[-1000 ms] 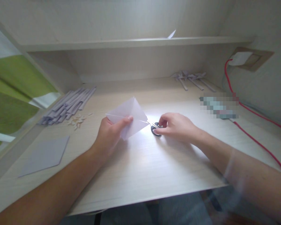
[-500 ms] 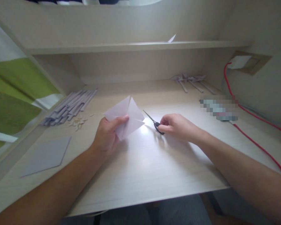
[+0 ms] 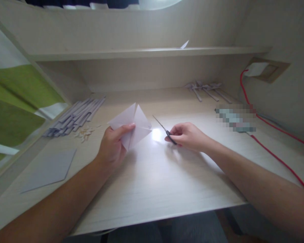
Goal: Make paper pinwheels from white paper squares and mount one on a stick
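In my left hand is a square paper sheet, pinched with the thumb on top near its middle. Slits run inward from its corners, and creases show on it. My right hand grips a pair of scissors by the dark handles. The thin blades are together and point up and left, toward the paper but apart from it. Both hands are above the desk, a short gap between them.
Rolled paper sticks lie in a pile at the left, beside small pale scraps. A stack of square paper is nearer. Paper pinwheels lie at the back right. A red cable runs along the right by a blurred-out device.
My left hand has shifted slightly left with the paper. In my right hand the scissors have turned a little, and the fingers now wrap further around the handles.
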Tool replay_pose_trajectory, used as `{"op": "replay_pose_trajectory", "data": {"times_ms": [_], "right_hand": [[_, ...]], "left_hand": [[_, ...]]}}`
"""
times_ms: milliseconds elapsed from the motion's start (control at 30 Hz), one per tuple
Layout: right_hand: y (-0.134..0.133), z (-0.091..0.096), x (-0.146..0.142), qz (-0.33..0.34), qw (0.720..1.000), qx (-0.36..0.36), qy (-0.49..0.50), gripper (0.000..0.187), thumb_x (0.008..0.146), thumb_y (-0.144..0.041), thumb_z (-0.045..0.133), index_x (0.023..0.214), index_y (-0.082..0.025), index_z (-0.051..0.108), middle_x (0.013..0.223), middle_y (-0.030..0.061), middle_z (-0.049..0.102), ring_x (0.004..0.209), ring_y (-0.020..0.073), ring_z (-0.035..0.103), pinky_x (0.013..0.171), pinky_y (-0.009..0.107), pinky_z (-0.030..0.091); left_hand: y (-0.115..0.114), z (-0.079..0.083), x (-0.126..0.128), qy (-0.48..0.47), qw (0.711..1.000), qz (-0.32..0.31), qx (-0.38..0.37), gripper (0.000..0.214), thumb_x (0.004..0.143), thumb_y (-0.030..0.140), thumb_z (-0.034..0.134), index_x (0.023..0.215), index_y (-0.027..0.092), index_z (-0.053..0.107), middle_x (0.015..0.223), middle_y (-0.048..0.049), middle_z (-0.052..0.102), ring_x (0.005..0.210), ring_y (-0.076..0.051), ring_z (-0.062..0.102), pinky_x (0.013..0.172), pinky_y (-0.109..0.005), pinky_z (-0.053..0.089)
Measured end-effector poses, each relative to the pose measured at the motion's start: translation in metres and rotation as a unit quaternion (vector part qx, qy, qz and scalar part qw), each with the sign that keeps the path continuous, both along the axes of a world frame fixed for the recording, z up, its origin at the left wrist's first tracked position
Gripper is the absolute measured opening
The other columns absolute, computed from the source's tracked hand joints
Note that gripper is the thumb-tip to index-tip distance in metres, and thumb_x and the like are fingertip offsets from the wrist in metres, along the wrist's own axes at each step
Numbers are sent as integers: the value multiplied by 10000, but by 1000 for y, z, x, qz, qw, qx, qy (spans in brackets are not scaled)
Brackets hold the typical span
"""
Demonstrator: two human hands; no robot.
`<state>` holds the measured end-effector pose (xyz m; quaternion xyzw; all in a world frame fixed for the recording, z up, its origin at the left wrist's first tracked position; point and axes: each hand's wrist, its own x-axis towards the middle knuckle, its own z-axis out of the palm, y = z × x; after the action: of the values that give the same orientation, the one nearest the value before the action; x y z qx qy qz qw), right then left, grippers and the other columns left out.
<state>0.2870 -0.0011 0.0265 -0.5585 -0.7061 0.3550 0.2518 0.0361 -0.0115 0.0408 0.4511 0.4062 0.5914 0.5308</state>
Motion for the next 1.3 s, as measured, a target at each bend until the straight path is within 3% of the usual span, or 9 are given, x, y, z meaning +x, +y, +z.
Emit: {"op": "replay_pose_trajectory", "data": {"times_ms": [100, 233, 500, 1300], "right_hand": [[-2, -2, -9, 7, 983, -50, 178, 372, 702, -452, 877, 804, -148, 689, 717, 29, 696, 617, 130, 594, 559, 249, 399], [-9, 6, -14, 14, 968, -83, 238, 398, 580, -386, 958, 758, -156, 688, 679, -7, 655, 597, 108, 549, 540, 239, 365], [-10, 4, -12, 50, 970, -116, 206, 334, 617, -353, 946, 756, -168, 705, 692, -11, 646, 625, 115, 530, 558, 251, 352], [-13, -3, -11, 51, 977, -76, 194, 376, 635, -377, 952, 683, -176, 638, 604, -47, 575, 559, 98, 461, 498, 245, 301]], "left_hand": [[3, 3, -1, -40, 999, 15, -1, 244, 682, 243, 841, 907, 241, 747, 928, -14, 771, 781, -196, 695, 710, -285, 576], [7, 6, -2, -71, 996, 48, 11, 239, 630, 223, 862, 817, 239, 715, 787, 9, 731, 687, -181, 656, 591, -271, 527], [13, 4, -6, -58, 997, 18, 50, 149, 684, 229, 841, 775, 188, 730, 697, -3, 640, 561, -122, 517, 456, -223, 445], [10, 3, -3, -46, 998, 32, 33, 156, 680, 208, 850, 777, 194, 729, 750, -4, 660, 620, -131, 582, 475, -221, 477]]}}
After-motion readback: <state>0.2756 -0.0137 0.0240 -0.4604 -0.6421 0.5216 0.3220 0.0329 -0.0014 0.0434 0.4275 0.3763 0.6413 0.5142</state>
